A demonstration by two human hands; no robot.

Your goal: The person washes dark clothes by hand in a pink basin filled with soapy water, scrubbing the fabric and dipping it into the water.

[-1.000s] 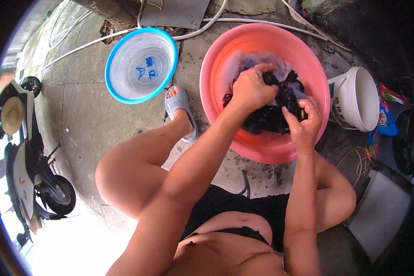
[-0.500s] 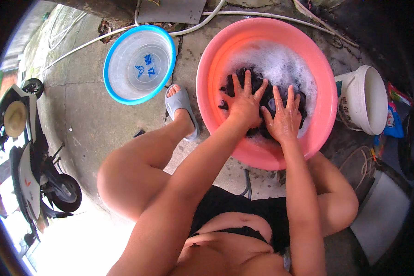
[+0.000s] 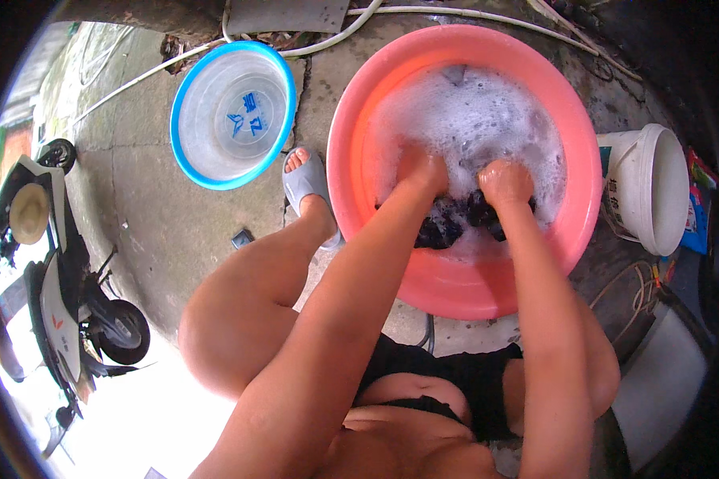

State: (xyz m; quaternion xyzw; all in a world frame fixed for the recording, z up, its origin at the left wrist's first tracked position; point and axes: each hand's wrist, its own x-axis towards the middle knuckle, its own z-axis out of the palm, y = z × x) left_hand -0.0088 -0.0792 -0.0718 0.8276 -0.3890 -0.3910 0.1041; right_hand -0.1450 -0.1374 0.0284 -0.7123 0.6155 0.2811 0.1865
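Note:
Soapy water with thick white foam fills part of a large pink basin [image 3: 340,152]. Dark wet cloth [image 3: 442,227] bunches in it around my wrists. My left hand [image 3: 425,169] is sunk into the suds, its fingers hidden under the foam. Close by on the right, my right hand [image 3: 506,180] is bent down with curled fingers closed on the dark cloth, fingertips covered by suds. A small greyish piece of cloth [image 3: 454,74] pokes out of the foam at the far side.
A clear tub with a blue rim [image 3: 176,120] stands left of the basin, beside my sandalled foot [image 3: 302,177]. A white bucket [image 3: 643,188] lies tipped at the right. A pale hose [image 3: 423,10] runs behind. A scooter [image 3: 64,279] is at far left.
Both hands have gone from spread flat on the dark cloth to pushed down into the suds, fingers bent. Foam now covers more of the cloth, and a greyish piece shows at the far side.

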